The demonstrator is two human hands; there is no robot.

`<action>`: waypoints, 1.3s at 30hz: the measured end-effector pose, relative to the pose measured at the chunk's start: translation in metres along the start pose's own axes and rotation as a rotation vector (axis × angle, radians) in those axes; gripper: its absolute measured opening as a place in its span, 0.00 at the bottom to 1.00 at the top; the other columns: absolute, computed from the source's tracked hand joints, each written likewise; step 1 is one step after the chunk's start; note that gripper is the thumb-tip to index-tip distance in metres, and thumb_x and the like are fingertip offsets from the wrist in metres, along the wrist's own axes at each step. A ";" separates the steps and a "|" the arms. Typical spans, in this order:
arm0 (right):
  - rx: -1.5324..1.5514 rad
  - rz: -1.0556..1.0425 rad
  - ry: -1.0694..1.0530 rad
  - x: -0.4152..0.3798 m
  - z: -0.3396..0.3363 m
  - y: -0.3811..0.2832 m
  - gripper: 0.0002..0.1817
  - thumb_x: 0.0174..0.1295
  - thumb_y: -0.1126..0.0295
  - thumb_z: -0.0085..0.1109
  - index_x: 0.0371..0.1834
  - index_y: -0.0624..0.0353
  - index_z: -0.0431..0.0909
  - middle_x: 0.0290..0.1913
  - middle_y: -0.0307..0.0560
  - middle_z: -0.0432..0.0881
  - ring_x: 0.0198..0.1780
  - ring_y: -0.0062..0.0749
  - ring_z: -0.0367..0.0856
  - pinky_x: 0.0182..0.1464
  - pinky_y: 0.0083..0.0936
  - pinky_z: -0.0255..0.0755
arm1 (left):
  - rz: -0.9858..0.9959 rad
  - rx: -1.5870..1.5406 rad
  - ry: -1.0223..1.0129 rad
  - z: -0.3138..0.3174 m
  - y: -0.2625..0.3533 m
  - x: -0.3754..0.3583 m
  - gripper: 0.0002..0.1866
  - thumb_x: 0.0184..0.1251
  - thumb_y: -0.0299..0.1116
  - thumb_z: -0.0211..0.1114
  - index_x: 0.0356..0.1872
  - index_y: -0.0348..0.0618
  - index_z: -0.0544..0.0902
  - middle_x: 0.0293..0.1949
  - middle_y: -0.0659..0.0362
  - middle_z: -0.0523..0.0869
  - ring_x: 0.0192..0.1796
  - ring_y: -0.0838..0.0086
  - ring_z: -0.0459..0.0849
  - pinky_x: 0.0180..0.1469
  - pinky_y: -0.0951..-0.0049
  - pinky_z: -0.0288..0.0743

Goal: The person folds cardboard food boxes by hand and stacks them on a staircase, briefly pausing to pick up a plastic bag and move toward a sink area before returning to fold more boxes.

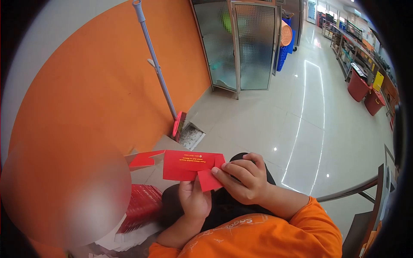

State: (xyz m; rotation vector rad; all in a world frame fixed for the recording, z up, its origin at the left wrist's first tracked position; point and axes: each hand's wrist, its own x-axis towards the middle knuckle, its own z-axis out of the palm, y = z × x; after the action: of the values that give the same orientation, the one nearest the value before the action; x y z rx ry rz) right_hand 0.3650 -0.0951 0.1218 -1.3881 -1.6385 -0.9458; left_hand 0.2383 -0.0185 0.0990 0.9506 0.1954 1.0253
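A red cardboard carton (183, 165) with small yellow printing, partly folded, is between my two hands in the lower middle of the head view. Its flaps (146, 159) stretch out to the left. My left hand (195, 201) grips it from below, fingers behind the card and partly hidden. At the right end, my right hand (246, 177) pinches the edge beside a small square red flap (208, 180) that hangs down. Left of my lap lies a stack of red printed cartons (142, 202), partly covered by a blurred round patch.
A long-handled broom (157, 71) leans on the orange wall (86, 81), by a dustpan (191, 135). Glass-panelled doors (254, 47) stand ahead. Red tubs (358, 84) and shelving (350, 45) line the right side. White papers (124, 241) lie lower left. A curved rail (352, 188) is at my right.
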 end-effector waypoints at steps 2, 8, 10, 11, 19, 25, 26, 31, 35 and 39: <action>0.005 -0.024 -0.014 0.001 0.003 0.001 0.18 0.47 0.68 0.58 0.44 0.55 0.82 0.40 0.37 0.76 0.37 0.24 0.76 0.42 0.29 0.66 | -0.005 0.016 0.027 -0.002 0.000 -0.001 0.16 0.70 0.28 0.52 0.56 0.37 0.69 0.53 0.53 0.76 0.55 0.67 0.77 0.57 0.67 0.73; 0.010 -0.093 -0.008 -0.004 0.016 0.003 0.17 0.48 0.70 0.58 0.44 0.58 0.82 0.42 0.38 0.74 0.39 0.23 0.74 0.42 0.29 0.67 | -0.016 -0.051 -0.028 0.003 0.007 0.005 0.17 0.70 0.28 0.51 0.58 0.37 0.66 0.54 0.53 0.75 0.56 0.67 0.76 0.59 0.67 0.72; 0.007 -0.117 -0.024 -0.004 0.017 0.005 0.18 0.48 0.70 0.58 0.44 0.58 0.82 0.42 0.38 0.74 0.38 0.23 0.74 0.42 0.28 0.67 | -0.042 -0.052 0.042 0.000 0.003 0.005 0.17 0.71 0.28 0.50 0.59 0.38 0.66 0.54 0.53 0.75 0.56 0.67 0.76 0.59 0.67 0.72; 0.010 -0.116 -0.025 -0.004 0.018 0.005 0.18 0.48 0.70 0.58 0.44 0.58 0.82 0.42 0.38 0.74 0.38 0.23 0.74 0.42 0.28 0.67 | -0.043 -0.050 0.046 0.001 0.003 0.005 0.17 0.71 0.28 0.50 0.59 0.38 0.66 0.54 0.53 0.75 0.56 0.67 0.76 0.59 0.67 0.72; 0.017 0.032 0.043 0.001 0.020 -0.004 0.20 0.39 0.68 0.61 0.41 0.56 0.84 0.36 0.36 0.77 0.30 0.21 0.73 0.40 0.28 0.62 | 0.024 0.068 0.016 0.006 0.003 0.003 0.15 0.71 0.27 0.50 0.57 0.38 0.67 0.53 0.55 0.75 0.55 0.68 0.77 0.55 0.70 0.76; -0.093 0.125 -0.034 -0.004 0.020 -0.009 0.20 0.49 0.63 0.59 0.47 0.55 0.81 0.36 0.35 0.74 0.31 0.20 0.72 0.42 0.30 0.60 | -0.014 0.111 -0.079 0.005 0.000 -0.004 0.16 0.73 0.25 0.45 0.59 0.33 0.63 0.57 0.49 0.72 0.59 0.66 0.73 0.59 0.68 0.72; -0.095 0.129 -0.029 -0.003 0.018 -0.012 0.20 0.49 0.63 0.59 0.47 0.55 0.81 0.36 0.35 0.74 0.31 0.20 0.72 0.42 0.30 0.60 | -0.034 0.067 -0.070 0.007 0.001 -0.005 0.16 0.73 0.26 0.45 0.59 0.33 0.63 0.57 0.50 0.71 0.59 0.65 0.73 0.59 0.67 0.71; 0.398 0.241 -0.170 -0.013 0.001 -0.006 0.22 0.48 0.63 0.66 0.48 0.56 0.80 0.36 0.40 0.74 0.35 0.31 0.73 0.41 0.30 0.63 | 0.023 0.487 -0.237 -0.007 0.003 0.007 0.17 0.73 0.29 0.47 0.59 0.34 0.65 0.53 0.53 0.74 0.56 0.68 0.74 0.56 0.69 0.69; 0.671 0.609 -0.157 -0.027 -0.034 0.041 0.22 0.56 0.69 0.61 0.56 0.55 0.74 0.42 0.49 0.72 0.42 0.37 0.72 0.48 0.30 0.67 | -0.095 1.022 -0.592 0.004 0.014 0.019 0.13 0.69 0.31 0.52 0.50 0.34 0.71 0.42 0.50 0.79 0.48 0.62 0.79 0.50 0.64 0.71; 0.541 0.625 -0.238 -0.061 -0.034 0.051 0.24 0.60 0.74 0.54 0.62 0.56 0.67 0.51 0.53 0.64 0.50 0.41 0.68 0.55 0.31 0.65 | -0.135 1.294 -0.954 0.004 -0.008 0.005 0.11 0.63 0.31 0.57 0.43 0.36 0.73 0.37 0.44 0.77 0.44 0.49 0.75 0.53 0.55 0.66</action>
State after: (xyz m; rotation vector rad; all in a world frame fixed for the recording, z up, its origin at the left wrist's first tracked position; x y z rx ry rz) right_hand 0.4250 -0.1443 0.0842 -1.5076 -1.3396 0.0270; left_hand 0.2480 -0.0176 0.0971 2.4423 0.0948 0.1081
